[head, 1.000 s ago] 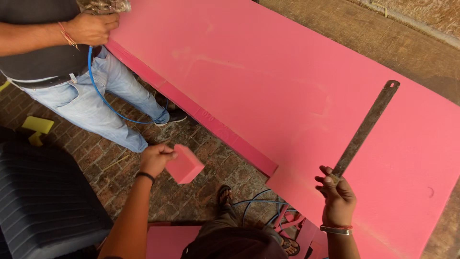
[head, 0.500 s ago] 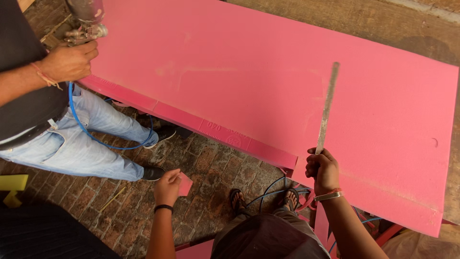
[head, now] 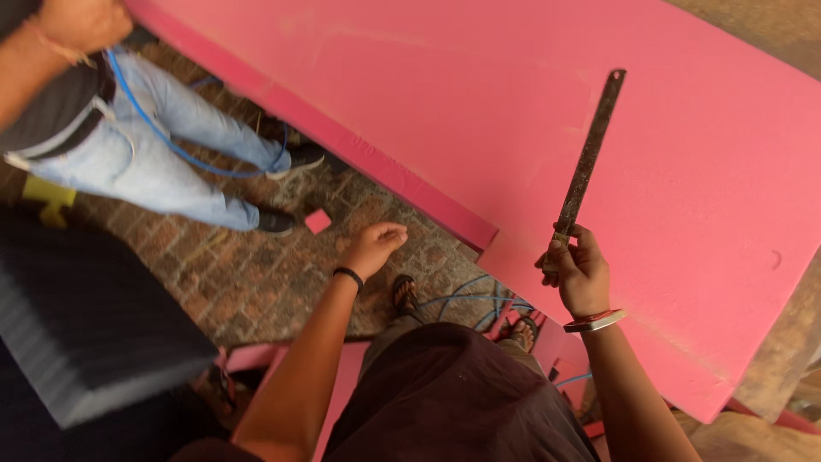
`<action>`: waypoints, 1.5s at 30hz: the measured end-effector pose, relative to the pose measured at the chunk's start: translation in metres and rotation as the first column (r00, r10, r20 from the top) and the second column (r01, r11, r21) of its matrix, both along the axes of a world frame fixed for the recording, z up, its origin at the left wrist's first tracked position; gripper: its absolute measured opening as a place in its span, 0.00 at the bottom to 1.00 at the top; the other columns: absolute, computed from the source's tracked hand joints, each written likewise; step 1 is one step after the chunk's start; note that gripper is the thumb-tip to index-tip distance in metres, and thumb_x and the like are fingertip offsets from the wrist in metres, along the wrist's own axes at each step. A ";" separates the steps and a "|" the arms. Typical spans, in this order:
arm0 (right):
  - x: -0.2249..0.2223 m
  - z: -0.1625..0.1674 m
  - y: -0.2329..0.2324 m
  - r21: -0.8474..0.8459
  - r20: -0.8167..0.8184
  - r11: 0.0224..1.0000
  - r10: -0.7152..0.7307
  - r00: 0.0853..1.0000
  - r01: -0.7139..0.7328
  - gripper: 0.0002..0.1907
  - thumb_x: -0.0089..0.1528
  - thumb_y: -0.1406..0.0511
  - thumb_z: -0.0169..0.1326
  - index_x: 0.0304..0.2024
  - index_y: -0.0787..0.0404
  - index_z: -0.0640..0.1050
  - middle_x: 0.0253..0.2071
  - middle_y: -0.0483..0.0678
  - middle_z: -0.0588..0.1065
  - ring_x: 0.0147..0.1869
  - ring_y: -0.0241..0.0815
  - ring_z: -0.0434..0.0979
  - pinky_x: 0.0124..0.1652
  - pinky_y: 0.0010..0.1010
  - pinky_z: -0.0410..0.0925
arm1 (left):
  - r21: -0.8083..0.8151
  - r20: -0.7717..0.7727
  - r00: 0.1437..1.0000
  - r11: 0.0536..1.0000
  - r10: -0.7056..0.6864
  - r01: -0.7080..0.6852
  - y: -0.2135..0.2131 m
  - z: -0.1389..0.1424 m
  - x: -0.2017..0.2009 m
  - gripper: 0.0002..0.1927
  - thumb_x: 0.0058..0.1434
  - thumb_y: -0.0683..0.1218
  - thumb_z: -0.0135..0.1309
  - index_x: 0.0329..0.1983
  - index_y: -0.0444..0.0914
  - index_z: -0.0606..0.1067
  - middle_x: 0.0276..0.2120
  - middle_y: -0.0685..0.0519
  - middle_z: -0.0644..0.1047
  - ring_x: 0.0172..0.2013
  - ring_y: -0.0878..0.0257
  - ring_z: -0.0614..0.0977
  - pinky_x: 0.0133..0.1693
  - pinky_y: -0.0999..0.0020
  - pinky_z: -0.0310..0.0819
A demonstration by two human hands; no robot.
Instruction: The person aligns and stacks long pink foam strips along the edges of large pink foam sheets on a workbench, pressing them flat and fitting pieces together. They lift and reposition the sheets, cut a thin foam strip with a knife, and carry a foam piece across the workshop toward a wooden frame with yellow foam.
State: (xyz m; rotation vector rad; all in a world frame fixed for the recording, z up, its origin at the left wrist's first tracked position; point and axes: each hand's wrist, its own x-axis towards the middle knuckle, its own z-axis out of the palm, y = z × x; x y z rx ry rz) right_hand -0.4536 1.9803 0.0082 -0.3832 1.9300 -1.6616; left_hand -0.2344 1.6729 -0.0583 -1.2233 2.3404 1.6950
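My right hand (head: pixel 578 272) grips the lower end of a long, dark metal blade (head: pixel 590 154) that points up over a large pink foam sheet (head: pixel 479 94). The sheet's near edge has a rectangular notch cut out close to the blade. My left hand (head: pixel 373 246) hangs empty over the brick floor with its fingers loosely apart. A small pink foam offcut (head: pixel 317 221) lies on the bricks to the left of that hand.
Another person in jeans (head: pixel 145 154) stands at the left beside the sheet, a hand (head: pixel 81 21) at the top corner, with a blue hose (head: pixel 162 137) hanging down. A dark grey ribbed foam block (head: pixel 77 325) sits at lower left. Blue cables (head: pixel 466 299) lie by my feet.
My left hand has let go of the small pink offcut, which now lies on the bricks. The blade stays in my right hand, tilted slightly right.
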 end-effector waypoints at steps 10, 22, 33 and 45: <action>-0.028 -0.018 0.085 0.491 -0.763 0.768 0.607 0.223 -0.412 0.18 0.64 0.62 0.56 0.56 0.55 0.75 0.15 0.45 0.73 0.14 0.44 0.71 0.19 0.37 0.64 | -0.139 -0.029 0.973 0.963 0.228 -0.230 0.158 -0.043 -0.061 0.22 0.65 0.60 0.56 0.53 0.41 0.80 0.52 0.49 0.81 0.53 0.54 0.82 0.52 0.54 0.79; -0.028 -0.050 0.044 0.712 -0.621 0.572 0.783 0.013 -0.408 0.28 0.66 0.58 0.50 0.70 0.51 0.66 0.11 0.46 0.69 0.13 0.44 0.70 0.18 0.40 0.65 | -0.183 -0.135 0.923 0.906 0.361 -0.381 0.177 -0.047 -0.069 0.12 0.61 0.52 0.62 0.39 0.39 0.84 0.35 0.52 0.85 0.36 0.61 0.85 0.39 0.62 0.81; -0.024 -0.065 0.075 0.767 -0.582 0.554 0.813 0.013 -0.323 0.35 0.62 0.66 0.47 0.74 0.51 0.62 0.15 0.44 0.71 0.15 0.43 0.72 0.18 0.40 0.65 | -0.227 -0.146 0.879 0.849 0.454 -0.477 0.187 -0.036 -0.076 0.12 0.59 0.52 0.64 0.34 0.38 0.83 0.30 0.52 0.84 0.31 0.60 0.85 0.34 0.62 0.80; -0.043 -0.074 0.172 0.740 -0.612 0.580 0.791 0.020 -0.341 0.28 0.68 0.57 0.49 0.71 0.48 0.67 0.10 0.45 0.67 0.12 0.45 0.69 0.17 0.41 0.65 | -0.573 -0.154 0.891 0.696 0.427 -0.433 0.276 -0.035 -0.093 0.31 0.58 0.54 0.65 0.63 0.44 0.69 0.57 0.44 0.75 0.53 0.49 0.82 0.48 0.55 0.83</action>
